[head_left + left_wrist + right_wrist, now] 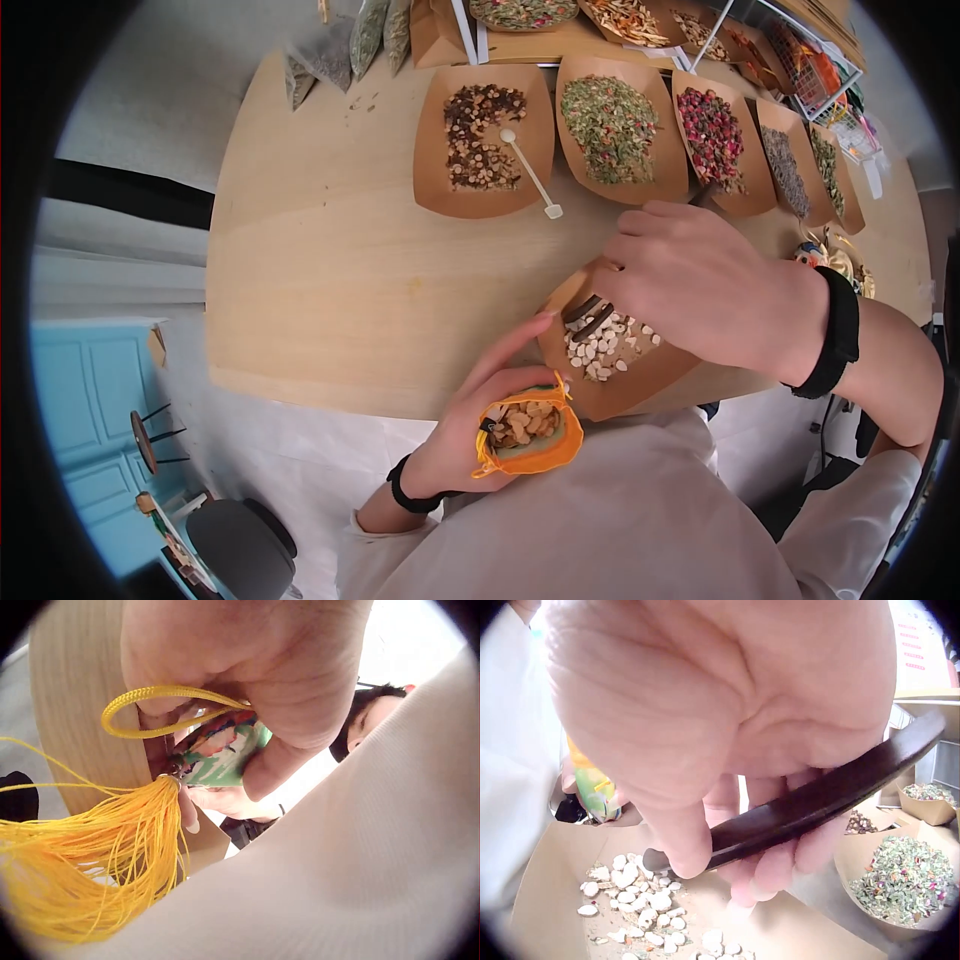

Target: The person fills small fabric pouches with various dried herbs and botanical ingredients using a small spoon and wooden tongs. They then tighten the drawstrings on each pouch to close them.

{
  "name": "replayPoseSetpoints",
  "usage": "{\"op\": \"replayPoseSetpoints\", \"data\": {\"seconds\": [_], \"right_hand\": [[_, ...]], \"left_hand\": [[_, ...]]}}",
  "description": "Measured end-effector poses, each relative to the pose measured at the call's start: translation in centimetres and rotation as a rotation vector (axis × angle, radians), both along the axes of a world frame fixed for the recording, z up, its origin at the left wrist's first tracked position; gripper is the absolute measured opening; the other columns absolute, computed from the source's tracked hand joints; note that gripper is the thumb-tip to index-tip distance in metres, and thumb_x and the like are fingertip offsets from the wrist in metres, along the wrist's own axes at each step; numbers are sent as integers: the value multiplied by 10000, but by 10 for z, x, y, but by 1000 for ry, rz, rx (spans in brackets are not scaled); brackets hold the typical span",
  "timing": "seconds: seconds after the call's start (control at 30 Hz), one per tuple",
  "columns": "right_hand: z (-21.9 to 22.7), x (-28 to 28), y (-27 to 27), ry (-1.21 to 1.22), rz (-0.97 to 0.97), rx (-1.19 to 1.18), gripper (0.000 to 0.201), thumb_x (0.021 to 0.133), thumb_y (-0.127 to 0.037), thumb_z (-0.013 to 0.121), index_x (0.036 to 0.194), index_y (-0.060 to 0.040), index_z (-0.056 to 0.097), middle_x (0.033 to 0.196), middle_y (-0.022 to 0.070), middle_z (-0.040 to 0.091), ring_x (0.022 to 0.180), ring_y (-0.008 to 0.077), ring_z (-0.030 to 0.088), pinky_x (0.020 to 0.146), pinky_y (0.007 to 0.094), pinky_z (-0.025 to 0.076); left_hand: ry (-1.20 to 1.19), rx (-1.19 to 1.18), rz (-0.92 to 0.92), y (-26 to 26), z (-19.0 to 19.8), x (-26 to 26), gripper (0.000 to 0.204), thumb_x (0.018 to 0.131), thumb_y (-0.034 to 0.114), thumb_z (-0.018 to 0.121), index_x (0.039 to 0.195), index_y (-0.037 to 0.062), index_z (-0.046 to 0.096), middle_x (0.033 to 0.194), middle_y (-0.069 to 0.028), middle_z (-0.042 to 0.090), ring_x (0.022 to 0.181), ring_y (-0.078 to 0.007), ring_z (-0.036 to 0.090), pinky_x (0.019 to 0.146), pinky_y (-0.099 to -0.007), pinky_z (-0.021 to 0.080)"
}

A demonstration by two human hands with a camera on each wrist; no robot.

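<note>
My left hand [462,415] holds a small orange drawstring pouch [558,455] at the table's front edge, its mouth facing up and pale dried slices inside. In the left wrist view the pouch shows patterned green cloth [223,771], a yellow cord loop [124,712] and a long yellow tassel [120,847]. Dark brown tongs [802,799] lie across the palm of my right hand [710,285], gripped between thumb and fingers. Their two curved tips [597,323] are over the near cardboard tray [640,392], which contains whitish dried slices [598,352]. My left fingertips are right at this tray's edge.
Along the back stand several cardboard trays, one with brown pieces [480,160] and a pale spoon [532,175], others with green herbs [610,125], red buds [712,130] and greyish herbs [785,170]. Plastic bags [325,60] sit back left. A white-framed rack [835,95] stands back right.
</note>
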State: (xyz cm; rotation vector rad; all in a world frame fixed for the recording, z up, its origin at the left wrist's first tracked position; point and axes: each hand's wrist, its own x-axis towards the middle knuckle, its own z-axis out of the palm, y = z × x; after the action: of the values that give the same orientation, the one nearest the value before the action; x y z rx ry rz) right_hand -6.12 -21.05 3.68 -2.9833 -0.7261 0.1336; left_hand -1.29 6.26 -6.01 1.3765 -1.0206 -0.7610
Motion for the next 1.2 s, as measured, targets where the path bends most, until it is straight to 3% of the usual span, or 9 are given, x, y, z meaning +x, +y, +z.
{"op": "replayPoseSetpoints", "data": {"seconds": [0.2,0.47,0.87,1.2], "right_hand": [[1,-2,2,38,-3,-25,105,757,-86,647,848,-47,684,845,64,648,905,230,633,808,338,518],[-4,-9,6,4,14,-38,135,724,-99,657,847,-49,683,857,60,645,903,232,632,824,336,513],[-7,-24,16,-94,75,-142,121,675,-147,653,749,-52,651,781,28,616,804,197,604,736,313,494],[7,-25,-3,-164,-7,35,166,665,-131,667,783,-24,617,759,61,579,762,256,611,663,369,511]], "left_hand": [[-73,-23,19,-2,0,-1,602,746,97,854,1292,33,608,1648,-276,235,1483,-408,369,1122,-429,396],[-43,-31,39,-6,3,-2,560,761,87,866,1256,25,613,1641,-297,245,1530,-438,273,1171,-445,331],[-94,-5,45,-6,7,-2,541,765,94,871,1241,22,623,1640,-288,257,1525,-426,293,1169,-424,330],[-183,-23,95,-6,6,-3,553,756,89,872,1246,32,623,1643,-305,218,1513,-414,323,1153,-408,358]]}}
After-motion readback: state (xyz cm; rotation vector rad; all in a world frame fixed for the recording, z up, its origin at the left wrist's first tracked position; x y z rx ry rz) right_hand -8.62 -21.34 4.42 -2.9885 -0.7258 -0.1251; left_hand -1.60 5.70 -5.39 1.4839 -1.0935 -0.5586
